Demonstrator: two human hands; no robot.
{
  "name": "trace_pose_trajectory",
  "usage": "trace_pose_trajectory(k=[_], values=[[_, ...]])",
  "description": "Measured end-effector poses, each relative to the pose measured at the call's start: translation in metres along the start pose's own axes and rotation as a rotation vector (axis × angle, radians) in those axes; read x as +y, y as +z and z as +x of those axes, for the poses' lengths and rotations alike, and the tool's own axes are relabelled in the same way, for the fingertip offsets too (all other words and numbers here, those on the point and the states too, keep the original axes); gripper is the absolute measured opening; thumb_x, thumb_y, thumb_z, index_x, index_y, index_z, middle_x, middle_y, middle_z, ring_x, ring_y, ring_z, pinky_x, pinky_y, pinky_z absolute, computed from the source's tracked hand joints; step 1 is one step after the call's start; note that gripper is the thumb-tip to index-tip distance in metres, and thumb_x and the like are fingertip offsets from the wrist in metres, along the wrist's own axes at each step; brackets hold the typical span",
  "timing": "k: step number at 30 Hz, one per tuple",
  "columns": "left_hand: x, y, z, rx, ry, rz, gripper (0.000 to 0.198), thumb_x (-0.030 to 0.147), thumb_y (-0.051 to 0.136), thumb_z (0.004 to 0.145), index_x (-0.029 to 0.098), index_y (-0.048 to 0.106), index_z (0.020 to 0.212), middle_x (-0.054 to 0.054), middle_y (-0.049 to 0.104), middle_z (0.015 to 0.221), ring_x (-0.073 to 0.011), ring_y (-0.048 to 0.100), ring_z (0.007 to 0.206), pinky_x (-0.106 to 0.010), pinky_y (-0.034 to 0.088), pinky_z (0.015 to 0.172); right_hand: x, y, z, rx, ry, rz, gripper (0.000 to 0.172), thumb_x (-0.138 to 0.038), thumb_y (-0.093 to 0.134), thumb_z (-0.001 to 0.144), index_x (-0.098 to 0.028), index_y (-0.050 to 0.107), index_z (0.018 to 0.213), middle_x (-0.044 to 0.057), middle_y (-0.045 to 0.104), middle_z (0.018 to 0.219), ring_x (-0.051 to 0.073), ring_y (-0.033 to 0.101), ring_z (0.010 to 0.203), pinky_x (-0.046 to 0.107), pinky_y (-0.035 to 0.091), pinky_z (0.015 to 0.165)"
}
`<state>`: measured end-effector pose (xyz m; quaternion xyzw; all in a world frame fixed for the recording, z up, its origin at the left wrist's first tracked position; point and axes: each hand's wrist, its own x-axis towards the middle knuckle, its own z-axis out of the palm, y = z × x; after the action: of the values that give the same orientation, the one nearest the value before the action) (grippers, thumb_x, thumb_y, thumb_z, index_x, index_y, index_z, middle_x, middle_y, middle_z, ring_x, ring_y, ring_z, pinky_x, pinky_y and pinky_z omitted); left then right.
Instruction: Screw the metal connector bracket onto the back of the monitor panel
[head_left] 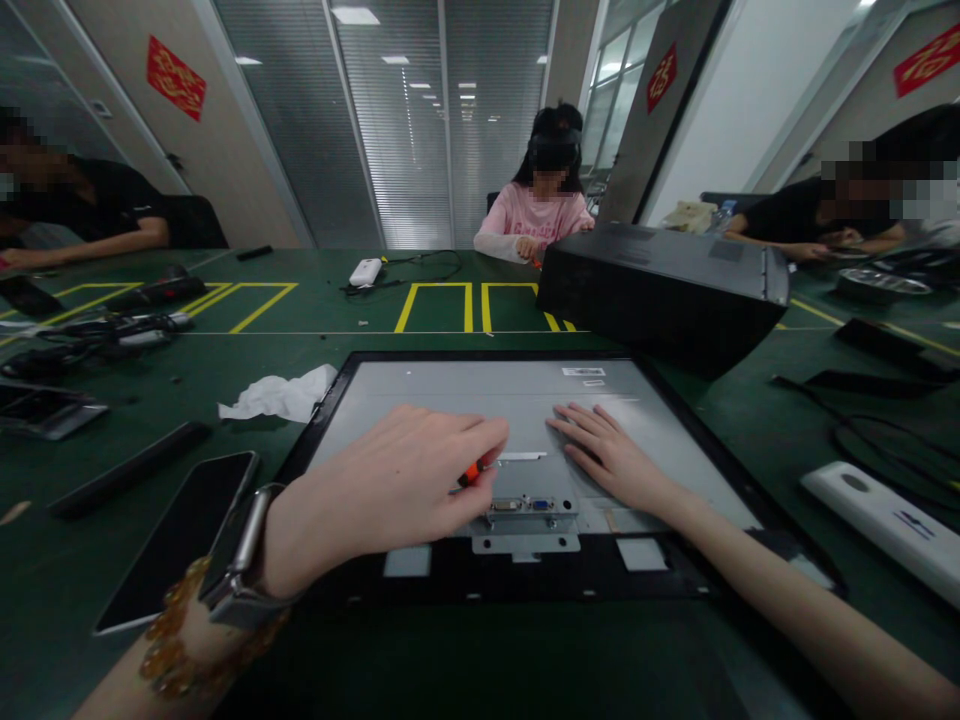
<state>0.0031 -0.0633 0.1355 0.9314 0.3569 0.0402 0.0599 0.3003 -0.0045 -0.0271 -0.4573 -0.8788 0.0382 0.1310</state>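
Observation:
A flat monitor panel [450,400] lies on the green table, its grey metal back up inside a black frame. My left hand [405,480] is closed around a screwdriver [472,473] with an orange and black handle, mostly hidden by my fingers. It is over the middle of the panel, just above a metal bracket with video ports [525,507]. Where the screwdriver's tip rests, I cannot tell. My right hand [611,455] lies flat on the metal back, right of the ports, with fingers spread and nothing in them.
A large black casing [660,290] stands behind the panel at right. Left lie crumpled tissue [281,395], a phone [184,540], a black bar [131,470] and cables. A white device [892,530] sits at right. Several people sit around the table, one in a pink shirt [536,215] opposite.

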Motion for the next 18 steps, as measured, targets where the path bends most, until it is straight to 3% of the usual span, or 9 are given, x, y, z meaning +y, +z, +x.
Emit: trace_pose_trajectory(k=[5, 9, 12, 18], values=[[0.0004, 0.0009, 0.0005, -0.016, -0.025, 0.029, 0.016, 0.032, 0.044, 0.094, 0.021, 0.048, 0.083, 0.003, 0.056, 0.068, -0.0146, 0.050, 0.057, -0.028, 0.028, 0.055, -0.0007, -0.0004, -0.0001, 0.008, -0.009, -0.002, 0.044, -0.037, 0.035, 0.099, -0.027, 0.042, 0.141, 0.006, 0.043, 0.147, 0.025, 0.035, 0.138, 0.056, 0.025, 0.112], [0.0038, -0.0008, 0.0006, 0.014, -0.026, 0.002, 0.004, 0.024, 0.049, 0.084, 0.021, 0.049, 0.087, 0.000, 0.056, 0.086, -0.0136, 0.049, 0.061, -0.028, 0.031, 0.057, 0.0005, 0.0007, -0.0002, 0.013, -0.016, 0.001, 0.043, -0.036, 0.035, 0.098, -0.028, 0.042, 0.140, 0.006, 0.043, 0.147, 0.026, 0.035, 0.137, 0.056, 0.025, 0.112], [0.0057, -0.0020, 0.0000, -0.005, -0.025, -0.039, 0.016, 0.020, 0.050, 0.077, 0.020, 0.051, 0.093, -0.002, 0.053, 0.098, -0.0118, 0.047, 0.060, -0.028, 0.033, 0.057, 0.0017, 0.0019, -0.0003, 0.009, -0.013, 0.000, 0.044, -0.037, 0.035, 0.098, -0.027, 0.042, 0.140, 0.006, 0.043, 0.148, 0.026, 0.035, 0.138, 0.056, 0.025, 0.112], [0.0068, -0.0036, -0.0014, -0.052, -0.016, -0.119, 0.017, 0.020, 0.047, 0.082, 0.021, 0.050, 0.099, -0.001, 0.053, 0.096, -0.0131, 0.049, 0.063, -0.028, 0.035, 0.059, 0.0016, 0.0018, -0.0008, 0.018, -0.008, 0.015, 0.043, -0.037, 0.036, 0.098, -0.028, 0.042, 0.140, 0.006, 0.043, 0.147, 0.025, 0.035, 0.138, 0.056, 0.025, 0.112]])
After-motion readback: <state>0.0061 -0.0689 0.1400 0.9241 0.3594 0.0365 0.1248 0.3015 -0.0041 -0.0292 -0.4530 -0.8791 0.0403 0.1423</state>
